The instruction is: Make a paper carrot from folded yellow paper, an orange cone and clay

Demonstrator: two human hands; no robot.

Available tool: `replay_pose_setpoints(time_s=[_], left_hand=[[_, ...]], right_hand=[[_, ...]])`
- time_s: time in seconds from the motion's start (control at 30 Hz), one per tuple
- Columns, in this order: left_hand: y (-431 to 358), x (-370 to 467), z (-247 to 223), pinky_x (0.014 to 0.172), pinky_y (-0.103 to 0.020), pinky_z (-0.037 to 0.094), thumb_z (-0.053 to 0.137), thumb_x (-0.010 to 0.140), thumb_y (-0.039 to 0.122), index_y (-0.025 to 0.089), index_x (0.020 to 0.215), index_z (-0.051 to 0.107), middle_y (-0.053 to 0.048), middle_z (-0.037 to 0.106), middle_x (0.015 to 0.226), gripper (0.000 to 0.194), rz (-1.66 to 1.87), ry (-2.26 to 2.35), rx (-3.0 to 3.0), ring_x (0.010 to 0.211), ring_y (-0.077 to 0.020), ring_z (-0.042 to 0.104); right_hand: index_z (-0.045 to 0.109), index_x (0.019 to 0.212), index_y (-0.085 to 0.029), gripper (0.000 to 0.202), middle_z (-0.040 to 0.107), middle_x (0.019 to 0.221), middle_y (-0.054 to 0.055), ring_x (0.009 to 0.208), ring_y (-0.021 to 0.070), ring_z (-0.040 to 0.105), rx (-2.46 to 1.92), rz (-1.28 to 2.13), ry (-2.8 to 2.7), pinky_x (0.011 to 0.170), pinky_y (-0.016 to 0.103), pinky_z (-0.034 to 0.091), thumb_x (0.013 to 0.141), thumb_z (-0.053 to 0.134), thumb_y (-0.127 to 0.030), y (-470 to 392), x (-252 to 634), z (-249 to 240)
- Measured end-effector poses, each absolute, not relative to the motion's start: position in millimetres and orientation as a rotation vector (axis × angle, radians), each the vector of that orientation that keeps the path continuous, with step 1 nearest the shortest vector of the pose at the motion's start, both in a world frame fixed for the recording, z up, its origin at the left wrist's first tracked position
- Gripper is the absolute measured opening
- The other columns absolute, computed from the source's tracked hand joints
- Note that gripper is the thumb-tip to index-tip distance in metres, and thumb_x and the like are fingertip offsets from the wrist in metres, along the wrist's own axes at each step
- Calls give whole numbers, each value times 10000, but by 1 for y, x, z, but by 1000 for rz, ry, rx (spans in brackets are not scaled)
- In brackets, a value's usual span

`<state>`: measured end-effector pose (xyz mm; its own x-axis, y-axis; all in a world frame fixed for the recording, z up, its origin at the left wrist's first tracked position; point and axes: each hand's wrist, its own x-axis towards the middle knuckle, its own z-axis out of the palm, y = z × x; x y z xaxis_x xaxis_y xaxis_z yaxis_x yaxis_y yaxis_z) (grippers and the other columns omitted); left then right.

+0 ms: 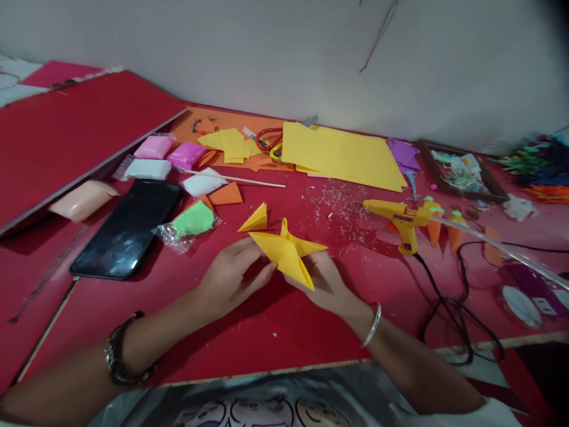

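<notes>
A folded yellow paper shape (288,252) with several pointed arms is held between my two hands, above the red table (249,350). My left hand (233,276) pinches its left side, thumb at the lower edge. From the right, my right hand (326,281) grips it from beneath, with the fingers partly hidden by the paper. A smaller folded yellow piece (255,218) lies just beyond my left hand.
A black phone (128,228) and clay packets (84,200) lie left. Yellow sheets (342,155) and red-handled scissors (269,139) are at the back. Right are a yellow glue gun (400,222), its black cable (460,320), orange cones (434,228) and a dark tray (462,172).
</notes>
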<state>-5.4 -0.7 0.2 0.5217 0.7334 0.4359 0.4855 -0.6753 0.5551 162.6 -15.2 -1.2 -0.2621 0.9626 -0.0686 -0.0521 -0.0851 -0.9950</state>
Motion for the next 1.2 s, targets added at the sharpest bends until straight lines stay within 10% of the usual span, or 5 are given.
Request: replay_pose_setpoints(time_s=[0.57, 0.77, 1.2], left_hand=[[-2, -5, 6, 524, -211, 342, 444, 821, 330, 172, 620, 458, 16, 489, 576, 256, 661, 957, 2390, 541, -105, 463], [-6, -8, 0, 607, -189, 438, 443, 822, 278, 189, 749, 578, 16, 589, 675, 177, 763, 966, 2062, 627, -106, 557], [-9, -3, 1, 525, -185, 466, 449, 809, 348, 160, 771, 609, -6, 633, 686, 250, 768, 1085, 1700, 605, -120, 569]], right_hand=[[471, 648, -193, 107, 517, 677, -14, 621, 112, 478, -1016, 1135, -2065, 588, 225, 393, 685, 555, -138, -16, 168, 2], [555, 837, -188, 78, 582, 881, 36, 868, 143, 530, -912, 1212, -1911, 801, 278, 414, 788, 494, -197, -17, 169, 10], [517, 729, -195, 114, 550, 710, -20, 643, 86, 540, -1100, 1290, -1356, 600, 211, 454, 713, 623, -237, -12, 171, 5]])
